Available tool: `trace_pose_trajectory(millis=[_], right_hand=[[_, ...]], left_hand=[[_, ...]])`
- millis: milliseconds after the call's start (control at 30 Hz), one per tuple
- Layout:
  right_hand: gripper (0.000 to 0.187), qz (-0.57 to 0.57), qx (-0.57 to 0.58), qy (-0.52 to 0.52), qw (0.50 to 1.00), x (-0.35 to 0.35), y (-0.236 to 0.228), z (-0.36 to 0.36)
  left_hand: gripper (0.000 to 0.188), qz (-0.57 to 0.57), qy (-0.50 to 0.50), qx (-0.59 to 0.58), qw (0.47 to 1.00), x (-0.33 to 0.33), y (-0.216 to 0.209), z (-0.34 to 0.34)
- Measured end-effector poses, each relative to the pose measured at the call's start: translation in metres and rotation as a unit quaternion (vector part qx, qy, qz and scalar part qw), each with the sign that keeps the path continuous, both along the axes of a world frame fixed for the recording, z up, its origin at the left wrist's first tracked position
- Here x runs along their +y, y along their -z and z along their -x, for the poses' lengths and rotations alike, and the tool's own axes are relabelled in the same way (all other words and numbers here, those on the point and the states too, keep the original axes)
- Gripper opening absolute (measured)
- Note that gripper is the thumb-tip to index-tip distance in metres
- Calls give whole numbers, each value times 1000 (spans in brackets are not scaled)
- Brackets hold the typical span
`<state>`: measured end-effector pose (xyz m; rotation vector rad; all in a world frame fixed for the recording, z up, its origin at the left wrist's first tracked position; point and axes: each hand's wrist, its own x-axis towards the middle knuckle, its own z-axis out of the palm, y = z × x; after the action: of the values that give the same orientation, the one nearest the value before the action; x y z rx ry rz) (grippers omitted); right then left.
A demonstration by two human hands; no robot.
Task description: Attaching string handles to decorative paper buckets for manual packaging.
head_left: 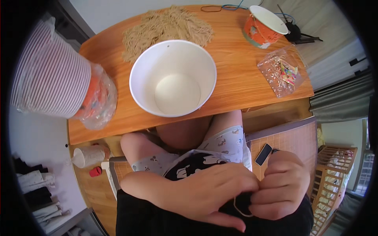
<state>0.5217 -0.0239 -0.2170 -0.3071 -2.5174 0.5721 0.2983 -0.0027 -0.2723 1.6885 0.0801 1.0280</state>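
String (241, 213) loops between our hands. Right hand (280, 188) curled tight on string; left hand (204, 187) has thumb spread wide, fingertips hidden, hold we cannot tell. We best pull slow, watch for knots.

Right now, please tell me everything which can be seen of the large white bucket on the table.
The bucket is round and white inside, with a smooth rim, a flat base and a small hole in its far wall; it looks like coated paperboard. It appears upright on the table, near the front edge, open, with nothing inside. Tan strands lie behind it; whether they touch is unclear. Neither the left hand nor the right hand touches it. Its outside hardly shows.
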Motion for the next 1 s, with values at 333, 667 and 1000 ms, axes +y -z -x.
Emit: trace_pose_trajectory(millis=[333,667,1000], right_hand=[[24,122,-63,218,966,11,71,34],[28,17,-28,153,988,11,120,68],[35,-229,9,319,920,64,79,80]], left_hand=[[11,273,-5,114,955,-13,83,41],[12,194,-120,94,969,-26,127,59],[26,388,-134,-4,912,-55,167,91]])
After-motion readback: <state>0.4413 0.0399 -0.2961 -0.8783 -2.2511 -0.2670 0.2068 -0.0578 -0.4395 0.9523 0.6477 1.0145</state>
